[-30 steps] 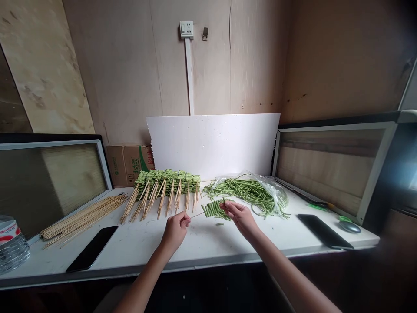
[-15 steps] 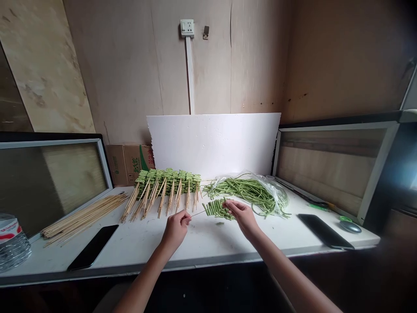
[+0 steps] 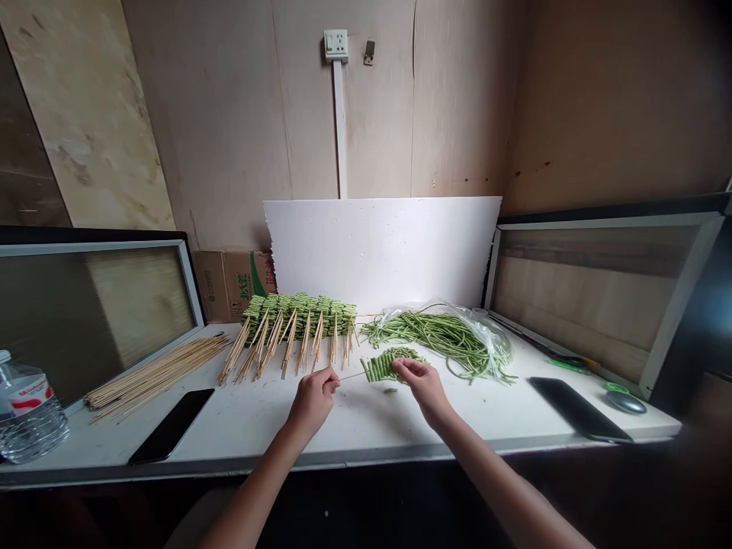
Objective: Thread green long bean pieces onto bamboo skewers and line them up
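My left hand (image 3: 312,398) is closed in a pinch around the bare end of a thin bamboo skewer (image 3: 351,375). Short cut pieces of green bean (image 3: 377,369) sit side by side along that skewer, just above the table. At the right part of this row, my right hand (image 3: 424,387) pinches with thumb and fingers at the bean pieces; its fingers hide the skewer's tip. More cut bean pieces (image 3: 415,354) lie right behind the row. One loose piece (image 3: 390,391) rests on the table below.
Finished bean skewers (image 3: 303,314) are stacked at back left, sticks forward. Bare skewers (image 3: 160,374), a phone (image 3: 172,425) and a water bottle (image 3: 28,412) lie left. Long beans (image 3: 440,335) in a plastic bag, another phone (image 3: 577,409) and a mouse (image 3: 626,402) are right.
The view has shifted slightly, so everything sits a little further right. My right hand's fingertips have moved down a little against the bean row. The left hand keeps its hold on the skewer.
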The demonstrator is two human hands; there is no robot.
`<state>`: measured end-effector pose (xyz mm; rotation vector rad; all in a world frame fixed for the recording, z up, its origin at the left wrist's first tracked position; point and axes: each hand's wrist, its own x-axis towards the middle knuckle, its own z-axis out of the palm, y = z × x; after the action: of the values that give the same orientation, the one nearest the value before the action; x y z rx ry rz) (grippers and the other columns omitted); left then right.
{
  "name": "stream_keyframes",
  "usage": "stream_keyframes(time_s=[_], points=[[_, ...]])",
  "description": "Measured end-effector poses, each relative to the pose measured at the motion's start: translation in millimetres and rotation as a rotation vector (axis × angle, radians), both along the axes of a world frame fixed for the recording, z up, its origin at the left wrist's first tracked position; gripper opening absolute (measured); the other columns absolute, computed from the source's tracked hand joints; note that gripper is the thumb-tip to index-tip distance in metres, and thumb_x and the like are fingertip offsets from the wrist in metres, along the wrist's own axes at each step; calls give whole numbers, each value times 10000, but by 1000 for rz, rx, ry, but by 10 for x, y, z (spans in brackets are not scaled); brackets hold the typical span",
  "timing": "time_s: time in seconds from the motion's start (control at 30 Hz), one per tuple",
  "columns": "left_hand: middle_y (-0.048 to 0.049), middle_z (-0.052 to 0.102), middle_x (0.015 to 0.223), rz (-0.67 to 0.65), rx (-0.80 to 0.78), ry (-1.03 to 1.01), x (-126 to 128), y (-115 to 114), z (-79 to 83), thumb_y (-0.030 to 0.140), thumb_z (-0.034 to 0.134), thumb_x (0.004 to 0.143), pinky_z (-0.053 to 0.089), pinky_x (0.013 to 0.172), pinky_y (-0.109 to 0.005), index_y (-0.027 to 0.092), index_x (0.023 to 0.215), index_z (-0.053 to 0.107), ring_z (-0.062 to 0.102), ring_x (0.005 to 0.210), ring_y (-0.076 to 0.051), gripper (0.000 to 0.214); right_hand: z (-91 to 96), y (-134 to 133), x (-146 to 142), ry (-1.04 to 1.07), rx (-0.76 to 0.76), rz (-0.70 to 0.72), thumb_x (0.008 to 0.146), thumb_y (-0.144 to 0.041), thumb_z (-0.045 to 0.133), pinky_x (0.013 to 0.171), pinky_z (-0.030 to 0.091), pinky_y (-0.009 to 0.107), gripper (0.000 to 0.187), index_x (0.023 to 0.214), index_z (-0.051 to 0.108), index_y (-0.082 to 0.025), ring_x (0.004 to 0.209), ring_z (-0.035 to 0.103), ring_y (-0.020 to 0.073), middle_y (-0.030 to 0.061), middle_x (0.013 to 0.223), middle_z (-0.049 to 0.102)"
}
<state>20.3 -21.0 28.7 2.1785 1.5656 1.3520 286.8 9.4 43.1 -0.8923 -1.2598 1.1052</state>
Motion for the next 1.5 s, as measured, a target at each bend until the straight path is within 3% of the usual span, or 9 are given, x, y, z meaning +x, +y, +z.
stream_keyframes(time_s=[0.13, 0.3, 0.43, 0.57, 0.83, 1.0, 1.13, 1.33, 1.5], points=[[-3, 647, 668, 38, 15, -26, 21, -36, 63, 164, 500, 888, 421, 640, -245, 217, 721, 609, 586, 626, -166, 207, 26, 5, 7, -13, -23, 20, 710, -568, 871, 827, 512, 379, 406, 872, 821, -198, 909, 684, 266, 89, 940, 788], [-18, 697, 723, 86, 56, -52, -14, -69, 154, 182, 490, 908, 450, 678, -256, 221, 759, 615, 656, 704, -187, 198, 21, 95, 103, -72, 25, 60, 723, -555, 869, 909, 535, 433, 506, 1107, 803, -233, 1070, 690, 309, 117, 1185, 766], [-26, 694, 715, 102, 54, -71, -69, -42, 153, 212, 493, 909, 458, 680, -267, 220, 769, 623, 657, 694, -194, 192, -177, 172, 139, -519, 178, -8, 790, -471, 811, 904, 504, 489, 307, 983, 838, -234, 995, 677, 335, 118, 1034, 787], [-24, 684, 696, 100, 35, -81, -83, -16, 116, 226, 489, 917, 455, 662, -266, 217, 770, 627, 647, 668, -190, 202, -400, 174, 83, -915, 327, -145, 818, -283, 741, 887, 440, 451, 128, 886, 845, -248, 1019, 604, 353, 111, 950, 771], [-30, 696, 711, 74, 24, -70, -84, 4, 80, 216, 500, 911, 466, 686, -281, 213, 778, 640, 659, 698, -199, 194, -445, 195, 113, -1085, 353, -239, 858, -132, 597, 806, 409, 421, 253, 851, 828, -234, 1006, 562, 358, 134, 917, 756], [-25, 690, 698, 74, 22, -71, -90, 16, 65, 243, 504, 921, 466, 678, -279, 211, 779, 643, 654, 680, -195, 201, -450, 225, 156, -1008, 365, -229, 846, -202, 647, 826, 437, 425, 172, 808, 811, -237, 1022, 577, 357, 123, 919, 757], [-18, 684, 676, 74, 6, -104, -92, 18, 69, 271, 518, 921, 457, 652, -270, 210, 775, 641, 643, 645, -186, 200, -372, 220, 151, -749, 328, -143, 797, -248, 698, 817, 480, 412, 107, 825, 795, -215, 930, 642, 315, 99, 866, 765], [-38, 702, 699, 13, -7, -193, -105, 42, 45, 321, 539, 925, 476, 649, -281, 196, 808, 666, 653, 661, -193, 213, -141, 175, 137, -373, 108, 12, 824, -424, 730, 733, 508, 364, 376, 1147, 789, -241, 867, 675, 253, 73, 975, 771], [-38, 707, 701, -55, -43, -251, -105, 77, 9, 370, 550, 940, 485, 650, -281, 187, 831, 683, 654, 659, -192, 252, -30, 152, 141, -120, -60, 139, 841, -508, 701, 629, 425, 293, 332, 928, 796, -202, 777, 638, 198, 58, 859, 748]])
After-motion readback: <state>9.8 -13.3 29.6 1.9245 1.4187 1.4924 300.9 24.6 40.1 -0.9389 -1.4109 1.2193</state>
